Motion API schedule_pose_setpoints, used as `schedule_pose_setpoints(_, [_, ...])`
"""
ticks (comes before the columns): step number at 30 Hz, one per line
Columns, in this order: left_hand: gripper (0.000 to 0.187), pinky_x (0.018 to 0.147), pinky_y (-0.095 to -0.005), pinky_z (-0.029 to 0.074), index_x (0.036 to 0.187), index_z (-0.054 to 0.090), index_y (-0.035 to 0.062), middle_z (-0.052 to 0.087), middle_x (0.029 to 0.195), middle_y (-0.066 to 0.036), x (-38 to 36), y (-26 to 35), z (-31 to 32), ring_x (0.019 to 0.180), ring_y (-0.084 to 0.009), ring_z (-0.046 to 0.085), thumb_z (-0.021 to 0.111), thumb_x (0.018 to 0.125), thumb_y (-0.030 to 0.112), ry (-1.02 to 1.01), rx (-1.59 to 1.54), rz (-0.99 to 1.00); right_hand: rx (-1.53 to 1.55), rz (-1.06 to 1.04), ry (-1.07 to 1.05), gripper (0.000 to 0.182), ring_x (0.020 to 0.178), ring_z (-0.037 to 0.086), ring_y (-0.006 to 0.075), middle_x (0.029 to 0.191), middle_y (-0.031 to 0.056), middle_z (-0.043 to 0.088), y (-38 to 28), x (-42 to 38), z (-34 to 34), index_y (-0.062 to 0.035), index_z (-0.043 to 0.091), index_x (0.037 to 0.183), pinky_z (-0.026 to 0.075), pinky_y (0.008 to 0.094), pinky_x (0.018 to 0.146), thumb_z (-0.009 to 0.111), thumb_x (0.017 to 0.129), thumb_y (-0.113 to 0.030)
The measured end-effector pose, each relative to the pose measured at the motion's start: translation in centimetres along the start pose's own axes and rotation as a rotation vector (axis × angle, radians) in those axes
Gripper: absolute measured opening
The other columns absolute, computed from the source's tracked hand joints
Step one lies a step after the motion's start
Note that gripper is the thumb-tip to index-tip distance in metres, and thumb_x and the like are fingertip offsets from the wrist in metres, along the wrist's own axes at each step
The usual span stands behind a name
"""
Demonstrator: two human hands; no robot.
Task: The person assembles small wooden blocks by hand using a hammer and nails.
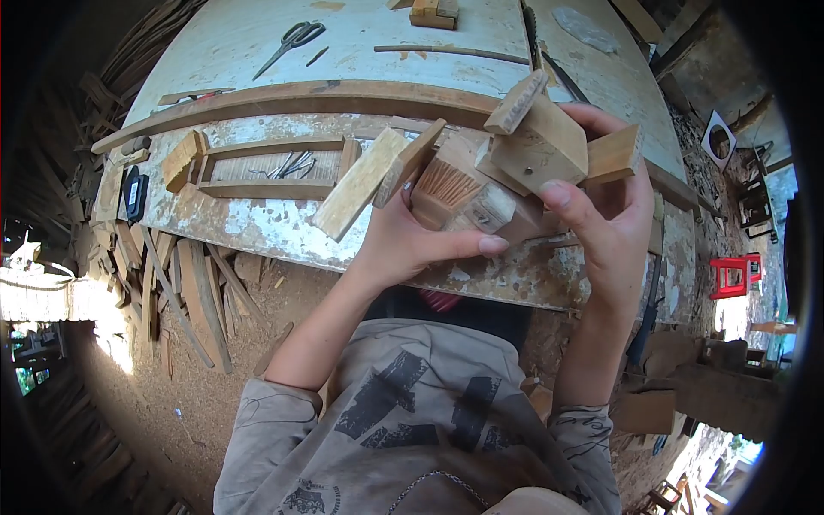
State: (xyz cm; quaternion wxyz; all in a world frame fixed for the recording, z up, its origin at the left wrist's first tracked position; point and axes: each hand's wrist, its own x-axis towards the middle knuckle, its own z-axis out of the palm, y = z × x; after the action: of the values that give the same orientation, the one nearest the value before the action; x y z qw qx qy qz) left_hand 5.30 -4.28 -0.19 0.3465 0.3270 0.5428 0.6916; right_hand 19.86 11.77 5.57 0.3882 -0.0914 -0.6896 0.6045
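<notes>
My left hand (403, 245) is closed around a block of pale wood (449, 184) with fine grooves on one face; my thumb lies across its near side. Two short wooden bars, one of them a flat piece (360, 184), project to the left of this block. In my right hand (611, 223) is a second wooden block (541, 148), with a small dark hole in its face and short bars sticking out at opposite sides. The thumb presses its lower corner while the other fingers go behind it. Both blocks are held side by side over the workbench, overlapping in this view.
On the paint-stained workbench (249, 225) sits a shallow wooden tray (266, 187) with several metal bits. A long wooden strip (283, 93) crosses behind it. Scissors (296, 41), a thin rod (451, 53) and a small block (434, 13) lie farther back. Wood offcuts (206, 300) stand at left.
</notes>
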Motion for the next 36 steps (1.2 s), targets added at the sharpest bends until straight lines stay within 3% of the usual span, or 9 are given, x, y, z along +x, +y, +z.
schedule_pose_setpoints(3, [0.090, 0.104, -0.0349, 0.054, 0.141, 0.057, -0.0030, 0.071, 0.126, -0.011, -0.1, -0.7, -0.8, 0.117, -0.0194, 0.068, 0.101, 0.068, 0.028, -0.047, 0.045, -0.046, 0.031, 0.040, -0.027, 0.068, 0.116, 0.065, 0.0190, 0.124, 0.0103, 0.069, -0.1, 0.0, -0.3, 0.0017, 0.063, 0.136, 0.048, 0.0337, 0.105, 0.093, 0.080, -0.019])
schedule_pose_setpoints(6, [0.088, 0.105, -0.0341, 0.053, 0.141, 0.058, -0.0039, 0.071, 0.125, -0.010, 0.3, -0.4, -0.5, 0.116, -0.0181, 0.068, 0.098, 0.069, 0.028, -0.174, -0.146, -0.054, 0.098, 0.100, -0.058, 0.066, 0.115, 0.065, 0.0193, 0.124, 0.0106, 0.069, -0.1, 0.0, -0.3, 0.0024, 0.063, 0.136, 0.049, 0.0338, 0.104, 0.091, 0.082, -0.023])
schedule_pose_setpoints(10, [0.089, 0.106, -0.0352, 0.052, 0.142, 0.056, -0.0046, 0.072, 0.124, -0.008, -0.1, -0.9, 0.1, 0.114, -0.0181, 0.069, 0.097, 0.070, 0.030, -0.199, -0.319, -0.112, 0.140, 0.110, -0.109, 0.069, 0.115, 0.066, 0.0199, 0.126, 0.0115, 0.069, 0.6, 0.2, -0.6, 0.0029, 0.063, 0.139, 0.050, 0.0355, 0.104, 0.089, 0.084, -0.029])
schedule_pose_setpoints(15, [0.092, 0.105, -0.0352, 0.054, 0.143, 0.055, -0.0050, 0.070, 0.126, -0.010, -1.4, -2.4, 0.3, 0.115, -0.0169, 0.068, 0.095, 0.074, 0.040, -0.301, -0.551, -0.193, 0.289, 0.187, -0.143, 0.085, 0.121, 0.066, 0.0222, 0.130, 0.0140, 0.068, 0.9, -0.1, -0.3, 0.0035, 0.060, 0.142, 0.049, 0.0374, 0.109, 0.093, 0.077, -0.041])
schedule_pose_setpoints(22, [0.118, 0.114, -0.0388, 0.050, 0.157, 0.039, -0.0026, 0.060, 0.147, -0.013, -3.9, -3.0, 2.5, 0.133, -0.0221, 0.062, 0.095, 0.073, 0.058, -0.416, -0.912, -0.383, 0.436, 0.290, -0.080, 0.118, 0.134, 0.061, 0.0276, 0.145, 0.0160, 0.060, 3.3, -1.5, -0.5, 0.0034, 0.043, 0.155, 0.047, 0.0404, 0.114, 0.097, 0.069, -0.057])
schedule_pose_setpoints(26, [0.121, 0.118, -0.0412, 0.047, 0.161, 0.033, -0.0016, 0.054, 0.153, -0.015, -4.5, -5.3, 3.8, 0.141, -0.0245, 0.056, 0.094, 0.074, 0.058, -0.485, -1.123, -0.327, 0.531, 0.259, -0.040, 0.127, 0.136, 0.059, 0.0291, 0.147, 0.0181, 0.058, 4.7, -1.6, 0.1, 0.0049, 0.036, 0.158, 0.050, 0.0420, 0.114, 0.094, 0.068, -0.064])
schedule_pose_setpoints(29, [0.122, 0.118, -0.0406, 0.047, 0.161, 0.033, -0.0017, 0.054, 0.154, -0.014, -4.6, -4.7, 4.0, 0.140, -0.0240, 0.056, 0.095, 0.073, 0.058, -0.477, -1.083, -0.352, 0.496, 0.195, -0.089, 0.129, 0.130, 0.062, 0.0283, 0.139, 0.0224, 0.061, 5.8, -1.6, -0.3, 0.0075, 0.035, 0.157, 0.056, 0.0428, 0.109, 0.086, 0.072, -0.074])
schedule_pose_setpoints(33, [0.115, 0.114, -0.0379, 0.049, 0.156, 0.040, -0.0026, 0.060, 0.144, -0.012, -4.1, -2.5, 3.9, 0.131, -0.0213, 0.062, 0.097, 0.072, 0.052, -0.394, -0.864, -0.301, 0.488, 0.145, -0.302, 0.129, 0.130, 0.061, 0.0279, 0.138, 0.0261, 0.060, 4.8, -0.1, -0.8, 0.0091, 0.030, 0.159, 0.055, 0.0415, 0.109, 0.083, 0.075, -0.073])
schedule_pose_setpoints(36, [0.103, 0.110, -0.0357, 0.051, 0.149, 0.049, -0.0027, 0.067, 0.135, -0.009, -3.1, -1.2, 3.2, 0.123, -0.0188, 0.066, 0.098, 0.071, 0.043, -0.326, -0.697, -0.232, 0.409, 0.111, -0.135, 0.126, 0.134, 0.058, 0.0311, 0.143, 0.0276, 0.056, 4.1, -0.2, -1.0, 0.0098, 0.026, 0.162, 0.050, 0.0421, 0.114, 0.073, 0.080, -0.074])
